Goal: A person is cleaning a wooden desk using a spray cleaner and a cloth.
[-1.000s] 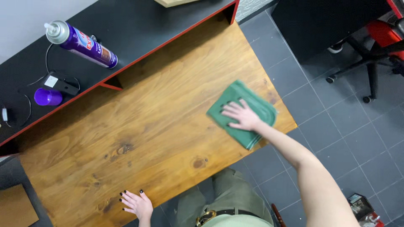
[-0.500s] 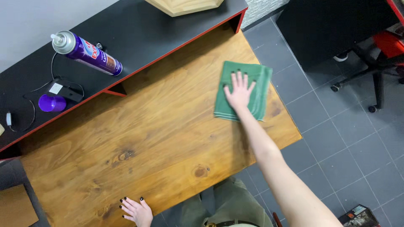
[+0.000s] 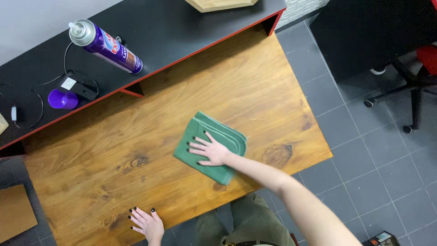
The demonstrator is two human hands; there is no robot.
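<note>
Pressing flat with fingers spread, the right hand (image 3: 211,152) has slid the folded green cloth (image 3: 210,146) back from the far right corner to mid-desk, so wiping now covers the centre. The left hand (image 3: 148,223) stays splayed on the wooden desktop's (image 3: 136,136) near edge.

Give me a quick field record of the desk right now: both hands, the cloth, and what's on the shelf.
right hand: flat on the green cloth, fingers spread
left hand: resting open on the near edge of the wooden desk, holding nothing
cloth: folded, lying on the desk top, right of centre
black shelf: purple spray can lying on its side, small purple round object, black cable
floor: grey tiles, office chair at right
</note>
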